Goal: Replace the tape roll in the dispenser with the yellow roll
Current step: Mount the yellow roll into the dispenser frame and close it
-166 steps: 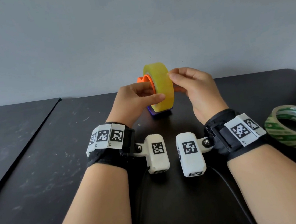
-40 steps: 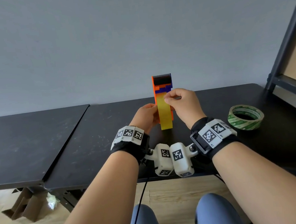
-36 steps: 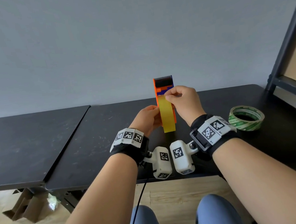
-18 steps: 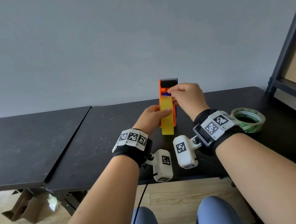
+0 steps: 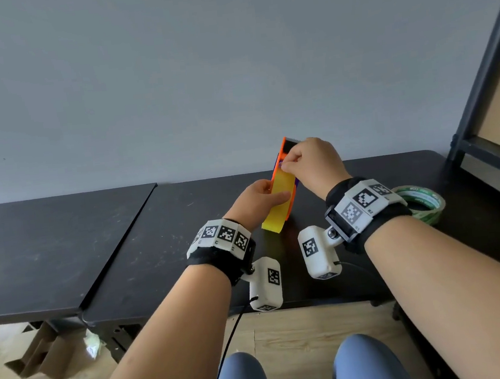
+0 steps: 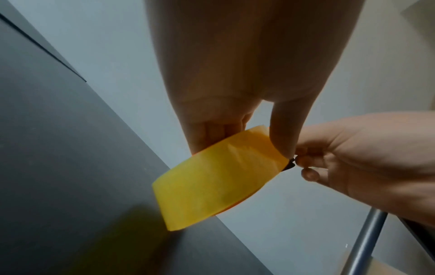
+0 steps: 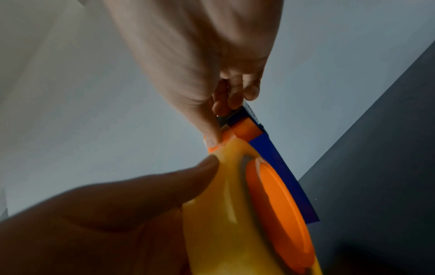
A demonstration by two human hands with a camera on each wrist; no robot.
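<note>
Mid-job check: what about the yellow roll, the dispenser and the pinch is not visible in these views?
- Tape's free end: right hand fingers cover it in every view.
- Dispenser cutter teeth: too small in head view, hidden by fingers in right wrist view.
- Yellow roll seating on its hub: left hand hides it.

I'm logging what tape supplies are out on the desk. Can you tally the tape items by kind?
Yellow tape rolls: 1, the yellow roll mounted in the dispenser, gripped by the left hand
Green-printed tape rolls: 1, the green roll lying flat on the table
Tape dispensers: 1, the orange and blue dispenser
Total: 3
</note>
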